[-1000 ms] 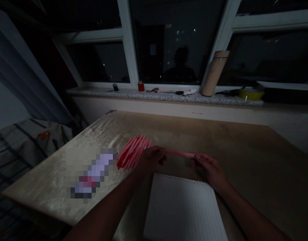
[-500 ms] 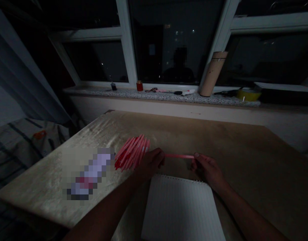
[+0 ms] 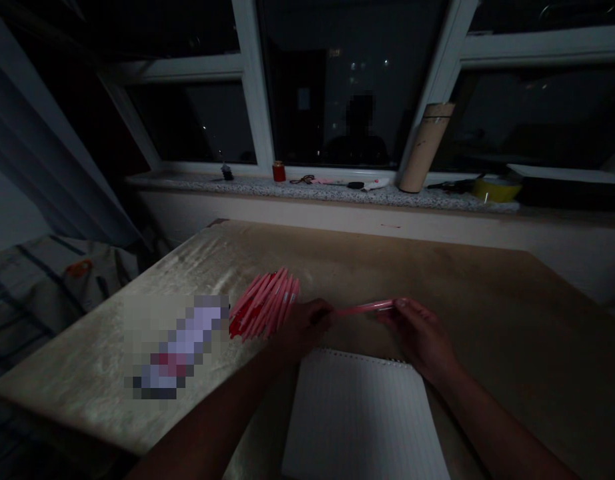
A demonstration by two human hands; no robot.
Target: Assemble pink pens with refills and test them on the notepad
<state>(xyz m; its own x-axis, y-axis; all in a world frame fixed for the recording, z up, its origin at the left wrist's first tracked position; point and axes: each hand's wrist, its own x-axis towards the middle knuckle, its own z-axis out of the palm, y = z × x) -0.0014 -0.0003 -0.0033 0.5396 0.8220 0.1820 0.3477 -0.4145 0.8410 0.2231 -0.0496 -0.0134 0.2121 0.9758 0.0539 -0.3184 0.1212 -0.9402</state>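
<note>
The counter (image 3: 437,270) fills the middle of the frame. At lower centre, a lined notebook (image 3: 365,420) lies between the forearms, just below the hands. Left of centre sits a pile of pink pens (image 3: 262,307), its lower right edge partly covered by the left hand (image 3: 305,325). Further left lies a pixelated object (image 3: 185,343), too obscured to identify. Along the sill (image 3: 267,191) above stand a red jar (image 3: 279,173) at upper centre, a tall tube (image 3: 427,148) leaning at upper right and a yellow roll (image 3: 496,190) beyond it; all are well apart from the hands.

Right of centre, one pink pen (image 3: 365,307) spans the gap between the hands, above the notebook's top edge and clear of it. The right hand (image 3: 422,333) has its thumb and fingers clamped on the pen's right end. The left fingers pinch its left end, dim and slightly blurred.
</note>
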